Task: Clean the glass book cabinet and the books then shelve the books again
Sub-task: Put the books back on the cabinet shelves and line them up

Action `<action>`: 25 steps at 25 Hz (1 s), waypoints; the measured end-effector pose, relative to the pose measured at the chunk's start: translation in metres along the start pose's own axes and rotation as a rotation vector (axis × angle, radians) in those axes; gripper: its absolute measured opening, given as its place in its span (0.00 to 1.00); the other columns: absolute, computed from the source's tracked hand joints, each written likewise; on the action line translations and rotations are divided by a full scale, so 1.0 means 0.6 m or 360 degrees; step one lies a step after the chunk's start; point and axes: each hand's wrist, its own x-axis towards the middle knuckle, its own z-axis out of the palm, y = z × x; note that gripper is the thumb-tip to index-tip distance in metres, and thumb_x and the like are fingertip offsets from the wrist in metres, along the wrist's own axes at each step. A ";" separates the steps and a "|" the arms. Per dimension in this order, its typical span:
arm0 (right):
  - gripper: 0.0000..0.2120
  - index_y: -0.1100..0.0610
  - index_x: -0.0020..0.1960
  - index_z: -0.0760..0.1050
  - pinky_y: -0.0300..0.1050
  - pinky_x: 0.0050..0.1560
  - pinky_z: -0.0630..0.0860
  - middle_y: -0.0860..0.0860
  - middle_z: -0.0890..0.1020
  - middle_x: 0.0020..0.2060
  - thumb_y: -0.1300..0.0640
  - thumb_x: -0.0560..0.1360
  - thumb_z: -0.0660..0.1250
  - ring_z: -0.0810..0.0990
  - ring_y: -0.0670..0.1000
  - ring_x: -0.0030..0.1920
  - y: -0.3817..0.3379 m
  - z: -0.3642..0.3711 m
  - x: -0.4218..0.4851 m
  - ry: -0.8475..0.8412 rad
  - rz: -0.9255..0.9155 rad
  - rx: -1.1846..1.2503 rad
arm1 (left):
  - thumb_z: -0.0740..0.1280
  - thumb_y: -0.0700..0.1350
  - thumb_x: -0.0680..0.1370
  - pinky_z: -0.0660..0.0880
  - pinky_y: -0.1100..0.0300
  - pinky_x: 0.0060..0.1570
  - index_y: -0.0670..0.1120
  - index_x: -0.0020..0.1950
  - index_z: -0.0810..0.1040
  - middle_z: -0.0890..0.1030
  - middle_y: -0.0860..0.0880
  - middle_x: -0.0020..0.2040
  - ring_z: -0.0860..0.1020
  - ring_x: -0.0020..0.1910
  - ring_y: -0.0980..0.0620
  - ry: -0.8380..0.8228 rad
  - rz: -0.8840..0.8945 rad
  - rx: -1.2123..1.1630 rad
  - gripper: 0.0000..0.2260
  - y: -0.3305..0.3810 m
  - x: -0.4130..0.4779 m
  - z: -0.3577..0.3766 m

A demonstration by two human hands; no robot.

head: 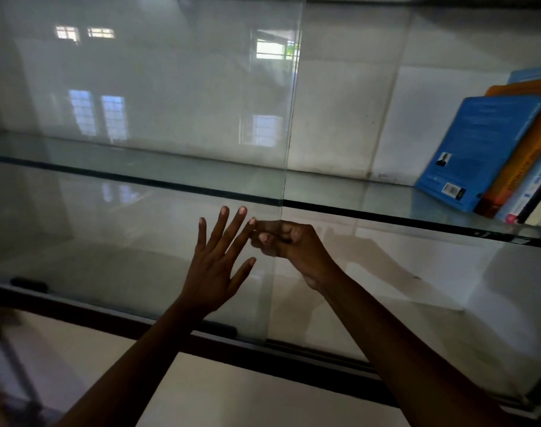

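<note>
The left hand (215, 266) lies flat, fingers spread, on the sliding glass door (140, 118) beside its vertical edge. The right hand (286, 241) grips that edge; books (491, 155) lean well right of it.

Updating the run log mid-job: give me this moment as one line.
left hand: flat on glass door | right hand: grips its edge | books: leaning on shelf, right end

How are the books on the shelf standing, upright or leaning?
Leaning. The books tilt with their tops toward the right, bottom edges resting on the glass shelf.
</note>
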 end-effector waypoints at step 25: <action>0.04 0.58 0.46 0.81 0.38 0.42 0.78 0.52 0.85 0.38 0.62 0.73 0.68 0.85 0.51 0.41 0.018 -0.058 -0.081 0.0610 0.0103 0.0144 | 0.42 0.57 0.81 0.35 0.43 0.71 0.50 0.77 0.50 0.43 0.49 0.78 0.43 0.77 0.48 -0.0047 0.0702 0.0473 0.26 0.032 0.045 0.003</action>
